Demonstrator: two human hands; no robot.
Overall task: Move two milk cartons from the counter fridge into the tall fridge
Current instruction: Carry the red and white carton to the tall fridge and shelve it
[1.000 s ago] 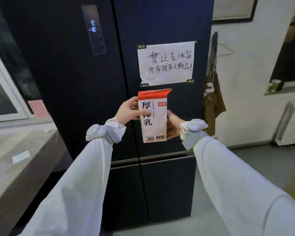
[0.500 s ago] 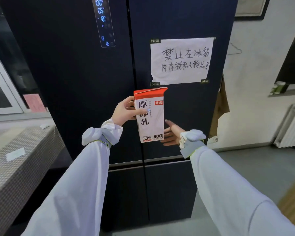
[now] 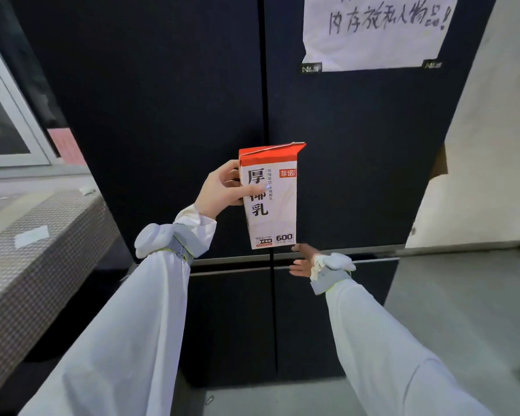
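- My left hand (image 3: pixel 222 190) grips one carton (image 3: pixel 270 196) upright, just before the fridge (image 3: pixel 162 100) doors, both shut.
- My right hand (image 3: pixel 302 261) is open at the door's bottom edge, low right.
- I judge: door unopened, nothing stored; second carton unseen.

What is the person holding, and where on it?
The left hand grips the milk carton by its upper left side. The right hand holds nothing.

Milk carton (image 3: pixel 271 196) before tall fridge (image 3: pixel 162 115), counter (image 3: pixel 27 265) left.

Handwritten note (image 3: pixel 373 31) — checkered counter (image 3: pixel 36 253).
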